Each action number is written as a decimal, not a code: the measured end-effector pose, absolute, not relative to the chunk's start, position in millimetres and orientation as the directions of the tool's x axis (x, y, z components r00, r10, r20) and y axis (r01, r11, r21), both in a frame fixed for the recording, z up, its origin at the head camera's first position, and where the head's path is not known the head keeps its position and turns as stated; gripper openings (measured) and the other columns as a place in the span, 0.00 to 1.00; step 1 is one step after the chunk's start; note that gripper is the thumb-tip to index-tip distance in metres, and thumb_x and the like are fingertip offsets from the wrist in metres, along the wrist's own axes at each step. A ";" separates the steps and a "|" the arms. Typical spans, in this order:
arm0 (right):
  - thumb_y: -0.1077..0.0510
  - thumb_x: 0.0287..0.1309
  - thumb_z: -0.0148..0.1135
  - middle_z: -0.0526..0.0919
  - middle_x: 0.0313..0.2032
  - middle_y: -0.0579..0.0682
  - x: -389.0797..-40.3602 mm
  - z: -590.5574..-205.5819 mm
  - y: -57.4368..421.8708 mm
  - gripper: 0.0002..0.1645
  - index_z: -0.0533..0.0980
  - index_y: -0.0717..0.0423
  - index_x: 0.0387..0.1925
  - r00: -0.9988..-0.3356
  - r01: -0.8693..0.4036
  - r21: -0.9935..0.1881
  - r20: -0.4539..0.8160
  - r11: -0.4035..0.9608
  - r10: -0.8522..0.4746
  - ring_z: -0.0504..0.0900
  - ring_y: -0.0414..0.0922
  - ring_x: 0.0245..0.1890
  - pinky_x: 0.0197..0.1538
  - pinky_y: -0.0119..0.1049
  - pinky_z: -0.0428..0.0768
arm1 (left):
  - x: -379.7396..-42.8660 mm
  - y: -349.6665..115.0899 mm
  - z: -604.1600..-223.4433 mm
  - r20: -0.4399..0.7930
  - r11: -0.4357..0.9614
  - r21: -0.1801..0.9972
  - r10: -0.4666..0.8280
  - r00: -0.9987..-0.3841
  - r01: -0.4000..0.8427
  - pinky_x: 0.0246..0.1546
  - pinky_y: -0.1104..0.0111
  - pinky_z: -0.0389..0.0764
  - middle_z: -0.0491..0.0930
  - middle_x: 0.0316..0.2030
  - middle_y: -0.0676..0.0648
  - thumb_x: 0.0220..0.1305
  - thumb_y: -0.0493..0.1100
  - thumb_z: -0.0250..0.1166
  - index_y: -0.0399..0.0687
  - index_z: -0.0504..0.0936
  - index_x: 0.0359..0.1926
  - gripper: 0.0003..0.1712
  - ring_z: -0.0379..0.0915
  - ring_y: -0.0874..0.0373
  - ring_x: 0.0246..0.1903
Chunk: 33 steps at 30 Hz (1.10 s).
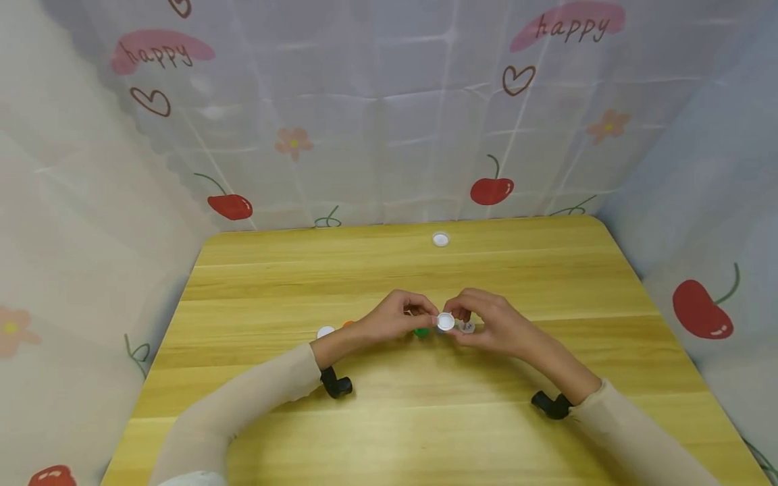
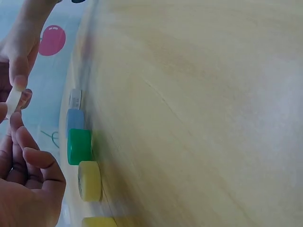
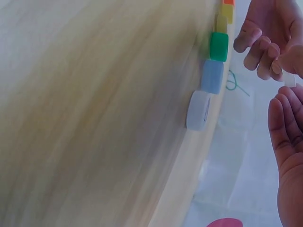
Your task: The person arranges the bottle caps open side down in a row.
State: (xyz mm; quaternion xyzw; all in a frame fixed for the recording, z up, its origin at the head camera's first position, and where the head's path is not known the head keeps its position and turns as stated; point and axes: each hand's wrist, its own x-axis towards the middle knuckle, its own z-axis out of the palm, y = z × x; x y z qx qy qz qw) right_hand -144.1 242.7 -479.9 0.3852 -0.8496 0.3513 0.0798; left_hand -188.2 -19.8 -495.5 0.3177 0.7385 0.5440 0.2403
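Observation:
Both hands meet over the middle of the table around a small white round lid (image 1: 446,321), which is seen edge-on in the wrist views. My left hand (image 1: 395,316) pinches its left side between thumb and index finger, with the other fingers loosely bent. From the right, my right hand (image 1: 489,322) holds the opposite edge with thumb and fingertips. Below them on the table stands a row of small round tubs: a white one (image 3: 199,110), a light blue one (image 3: 212,76), a green one (image 2: 79,147) and a yellow one (image 2: 90,181). In the head view the hands partly hide this row.
Another white round lid (image 1: 440,239) lies near the table's back edge. To the left, past the left wrist, are a white disc (image 1: 325,331) and an orange tub (image 1: 348,324). A printed curtain (image 1: 383,135) rises behind the wooden table (image 1: 395,432).

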 end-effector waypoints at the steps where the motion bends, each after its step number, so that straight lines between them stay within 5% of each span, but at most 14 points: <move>1: 0.64 0.53 0.82 0.86 0.37 0.48 -144.1 -479.9 241.2 0.22 0.84 0.52 0.49 -0.686 -0.716 -0.529 0.411 0.456 -0.600 0.82 0.41 0.36 0.39 0.40 0.86 | -188.1 -20.4 -495.7 -0.011 0.211 0.955 0.724 -0.689 0.206 0.34 0.74 0.73 0.87 0.38 0.34 0.74 0.42 0.68 0.43 0.91 0.46 0.09 0.74 0.64 0.31; 7: 0.60 0.59 0.81 0.86 0.40 0.45 -146.6 -485.1 237.9 0.22 0.82 0.50 0.52 -0.757 -0.618 -0.650 0.343 0.442 -0.556 0.84 0.44 0.37 0.41 0.40 0.87 | -188.5 -27.1 -493.0 0.017 0.254 0.931 0.686 -0.728 0.262 0.37 0.73 0.76 0.86 0.36 0.49 0.72 0.44 0.68 0.50 0.91 0.45 0.07 0.76 0.62 0.35; 10: 0.57 0.66 0.77 0.85 0.42 0.46 -150.2 -486.6 240.4 0.19 0.81 0.49 0.55 -0.832 -0.424 -0.818 0.182 0.389 -0.524 0.85 0.45 0.39 0.43 0.37 0.86 | -189.7 -31.9 -488.0 0.129 0.319 0.828 0.692 -0.711 0.461 0.39 0.73 0.77 0.84 0.38 0.55 0.72 0.44 0.68 0.54 0.89 0.46 0.06 0.76 0.63 0.38; 16: 0.52 0.81 0.58 0.85 0.45 0.60 -159.2 -483.5 244.6 0.16 0.80 0.57 0.59 -0.806 0.001 -0.966 -0.155 0.260 -0.572 0.84 0.51 0.41 0.48 0.45 0.87 | -194.4 -35.9 -477.7 0.484 0.324 0.294 0.760 -0.433 0.899 0.43 0.72 0.81 0.86 0.40 0.55 0.71 0.44 0.72 0.51 0.89 0.48 0.07 0.78 0.62 0.41; 20: 0.51 0.83 0.54 0.85 0.44 0.60 -162.6 -483.5 243.9 0.20 0.79 0.62 0.60 -0.774 0.062 -0.976 -0.180 0.210 -0.607 0.84 0.54 0.41 0.50 0.50 0.88 | -194.5 -34.7 -475.1 0.580 0.257 0.161 0.756 -0.302 0.953 0.43 0.73 0.81 0.86 0.40 0.54 0.69 0.43 0.73 0.49 0.89 0.48 0.09 0.79 0.61 0.40; 25: 0.55 0.81 0.55 0.85 0.39 0.50 -165.3 -484.7 243.1 0.16 0.79 0.64 0.55 -0.752 0.088 -0.985 -0.162 0.146 -0.639 0.82 0.50 0.38 0.42 0.43 0.84 | -193.0 -31.7 -475.2 0.614 0.229 0.081 0.755 -0.230 0.970 0.42 0.74 0.80 0.86 0.40 0.54 0.70 0.43 0.71 0.49 0.89 0.48 0.09 0.78 0.62 0.38; 29: 0.58 0.78 0.56 0.83 0.38 0.46 -165.6 -484.8 242.2 0.14 0.78 0.66 0.53 -0.754 0.080 -0.990 -0.136 0.116 -0.643 0.79 0.46 0.36 0.40 0.39 0.82 | -190.4 -31.2 -475.1 0.604 0.234 0.140 0.750 -0.270 0.962 0.42 0.73 0.81 0.87 0.40 0.54 0.70 0.43 0.72 0.49 0.90 0.49 0.09 0.79 0.62 0.39; 33: 0.61 0.74 0.63 0.83 0.40 0.47 -163.5 -482.5 238.7 0.09 0.79 0.62 0.51 -0.820 -0.074 -0.985 -0.028 0.155 -0.572 0.81 0.43 0.38 0.43 0.35 0.83 | -187.4 -33.7 -475.4 0.484 0.253 0.478 0.723 -0.493 0.841 0.39 0.71 0.80 0.85 0.40 0.55 0.71 0.46 0.74 0.51 0.89 0.53 0.13 0.78 0.62 0.40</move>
